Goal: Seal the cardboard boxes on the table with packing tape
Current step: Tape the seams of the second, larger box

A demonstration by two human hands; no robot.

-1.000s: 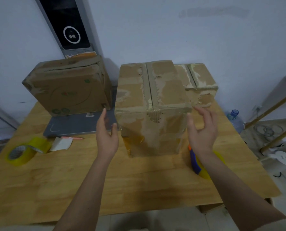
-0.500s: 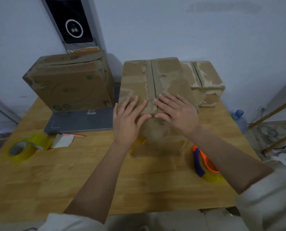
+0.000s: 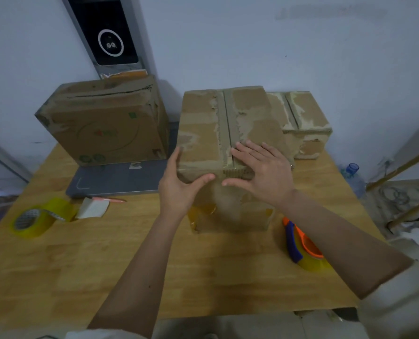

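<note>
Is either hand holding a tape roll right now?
No. Both the left hand and right hand are on the middle box; the tape dispenser lies on the table.

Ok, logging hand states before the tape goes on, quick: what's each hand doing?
Left hand: open, fingers along the middle box left side, thumb on its front edge.
Right hand: open, flat on the box top.
</note>
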